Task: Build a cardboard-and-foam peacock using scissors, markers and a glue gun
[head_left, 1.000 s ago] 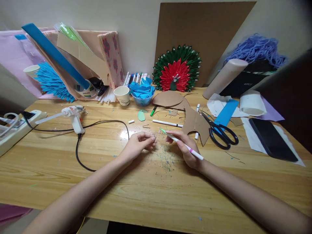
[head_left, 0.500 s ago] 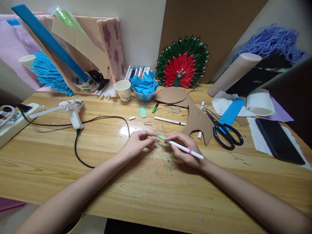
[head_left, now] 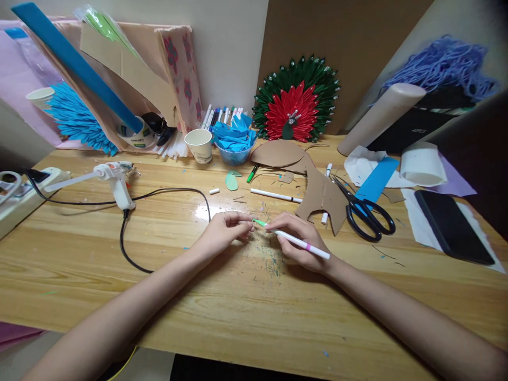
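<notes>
My right hand point(head_left: 299, 241) is closed around a white marker point(head_left: 313, 251) with a pink band, its plain end pointing down and right. A small, narrow green piece point(head_left: 260, 223) spans the gap between the fingertips of both hands. My left hand point(head_left: 228, 231) pinches the left end of that piece, its thumb and index finger close together. The right fingertips meet the piece's other end; the marker's tip is hidden there. Just beyond the hands lie a light green cut-out point(head_left: 231, 181), a white marker cap point(head_left: 214, 191) and another white marker point(head_left: 275, 195).
A glue gun point(head_left: 118, 185) stands at left, its black cord looping toward my left hand. Cardboard cut-outs point(head_left: 323, 198), black scissors point(head_left: 369, 219) and a phone point(head_left: 454, 226) lie to the right. Behind are a paper cup point(head_left: 199, 146) and a bowl of blue pieces point(head_left: 234, 154).
Both hands keep nearly the same pose around the green piece and the marker. The whole view has shifted very slightly.
</notes>
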